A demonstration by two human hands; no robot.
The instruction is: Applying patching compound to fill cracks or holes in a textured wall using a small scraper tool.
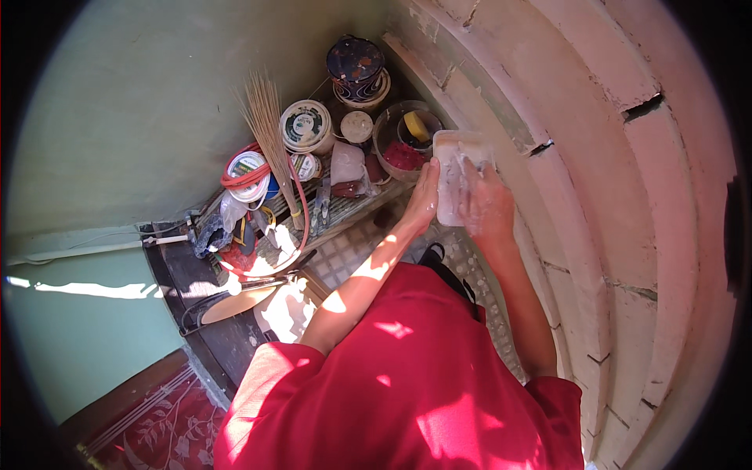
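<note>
In front of me, a shallow white rectangular plastic tray is tilted up, with pale wet smears on its inside. My left hand is closed on the tray's left edge, white flecks on its skin. My right hand lies over the tray's right half, its fingers reaching onto the smeared inner face. Whitish residue coats those fingers, and I make out no tool in them. Just beyond the tray stands a clear round tub holding a yellow sponge and a red cloth-like piece.
A slatted bench carries a white lidded bucket, a stick broom, a red hose and bags. Behind stands a dark paint-spattered bucket. Pink stepped wall ledges rise close on my right; a green wall is left.
</note>
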